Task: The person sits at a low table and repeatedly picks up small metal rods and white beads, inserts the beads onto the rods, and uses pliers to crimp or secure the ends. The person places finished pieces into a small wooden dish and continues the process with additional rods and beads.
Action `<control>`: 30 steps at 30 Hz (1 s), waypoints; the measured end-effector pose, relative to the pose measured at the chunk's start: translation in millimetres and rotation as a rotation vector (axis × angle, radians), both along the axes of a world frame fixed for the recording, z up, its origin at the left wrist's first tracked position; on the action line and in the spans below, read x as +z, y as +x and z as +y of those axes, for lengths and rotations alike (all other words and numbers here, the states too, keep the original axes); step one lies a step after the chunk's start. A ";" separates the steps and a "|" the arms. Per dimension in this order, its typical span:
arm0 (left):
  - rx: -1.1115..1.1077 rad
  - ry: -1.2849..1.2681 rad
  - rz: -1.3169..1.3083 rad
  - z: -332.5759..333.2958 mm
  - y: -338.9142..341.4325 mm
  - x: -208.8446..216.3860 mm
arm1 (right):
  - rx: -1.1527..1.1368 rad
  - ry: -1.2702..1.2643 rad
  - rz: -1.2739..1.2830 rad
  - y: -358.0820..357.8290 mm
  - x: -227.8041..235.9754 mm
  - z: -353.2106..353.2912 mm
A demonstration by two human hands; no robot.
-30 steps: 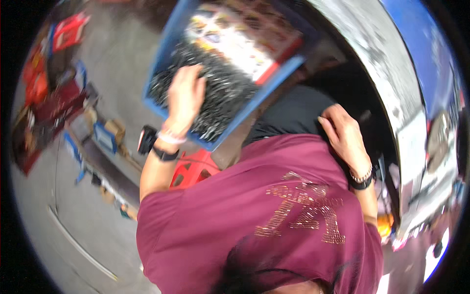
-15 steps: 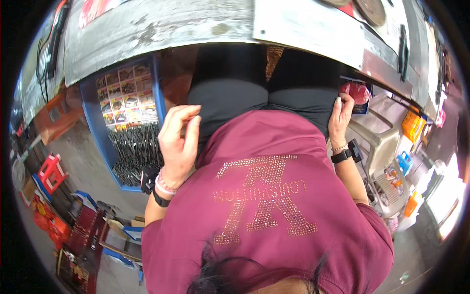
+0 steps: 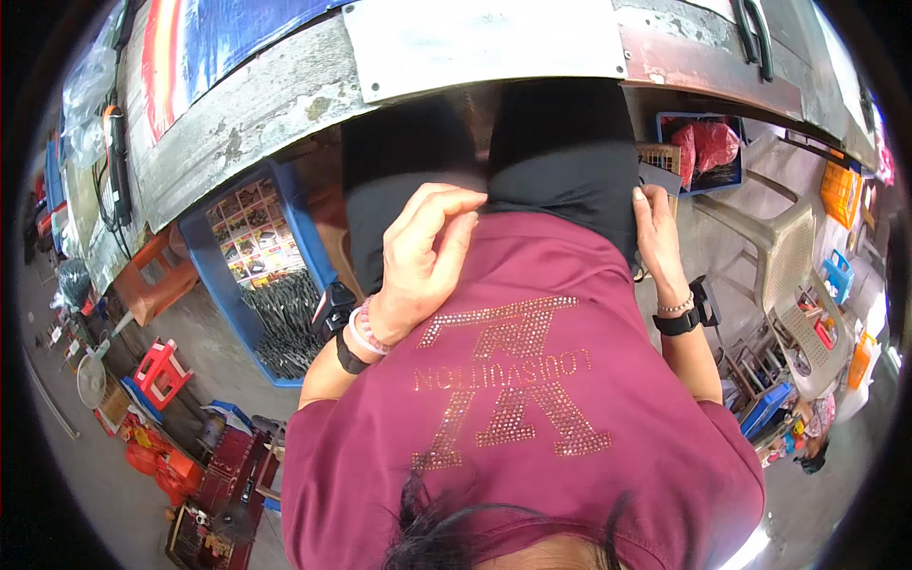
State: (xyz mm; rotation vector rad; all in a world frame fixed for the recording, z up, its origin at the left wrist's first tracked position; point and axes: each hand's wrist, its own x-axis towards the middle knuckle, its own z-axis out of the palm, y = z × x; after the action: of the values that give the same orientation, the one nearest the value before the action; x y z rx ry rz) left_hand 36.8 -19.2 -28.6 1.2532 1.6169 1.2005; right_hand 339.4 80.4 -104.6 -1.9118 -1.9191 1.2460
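Note:
I look down my own maroon shirt (image 3: 532, 399) with a glittery pattern and my black trousers (image 3: 560, 152). My left hand (image 3: 427, 261) lies on the shirt at the left hip, fingers loosely curled by the hem, nothing in it; its wrist wears bead bracelets and a dark band. My right hand (image 3: 657, 242) presses against the right hip. Its thumb and fingers pinch a small dark flat object (image 3: 657, 179) at the trouser edge, most of it hidden. A black watch (image 3: 679, 321) sits on that wrist.
A blue crate (image 3: 302, 237) with several dark metal pieces and a picture card stands at my left. Nearby are a red stool (image 3: 161, 370) and red boxes. A beige plastic chair (image 3: 788, 275) and a blue bin (image 3: 731, 128) with a red bag stand right. A metal panel (image 3: 475, 43) runs ahead.
My left hand left the metal pieces in the blue crate and came to my hip. The view swung round; the crate now lies to my left. My right hand moved up to my waist.

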 end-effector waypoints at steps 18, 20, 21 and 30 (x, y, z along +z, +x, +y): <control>-0.017 0.129 -0.052 20.6 4.5 -3.2 | -0.009 -0.014 -0.238 -52.3 4.7 26.8; 0.007 0.103 -0.073 21.8 1.5 -0.8 | 0.029 -0.021 -0.239 -55.2 8.6 31.6; 0.005 0.096 -0.116 22.1 -1.0 -0.8 | 0.031 -0.040 -0.239 -56.7 8.9 36.9; 0.029 0.094 -0.154 23.4 0.9 -11.8 | 0.062 0.013 -0.256 -45.7 -7.0 32.6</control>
State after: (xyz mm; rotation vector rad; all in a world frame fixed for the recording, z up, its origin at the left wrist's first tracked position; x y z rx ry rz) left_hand 37.8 4.2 -40.4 1.1683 1.4857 1.3706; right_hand 293.7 113.1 -111.5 -2.1089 -2.1157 1.0441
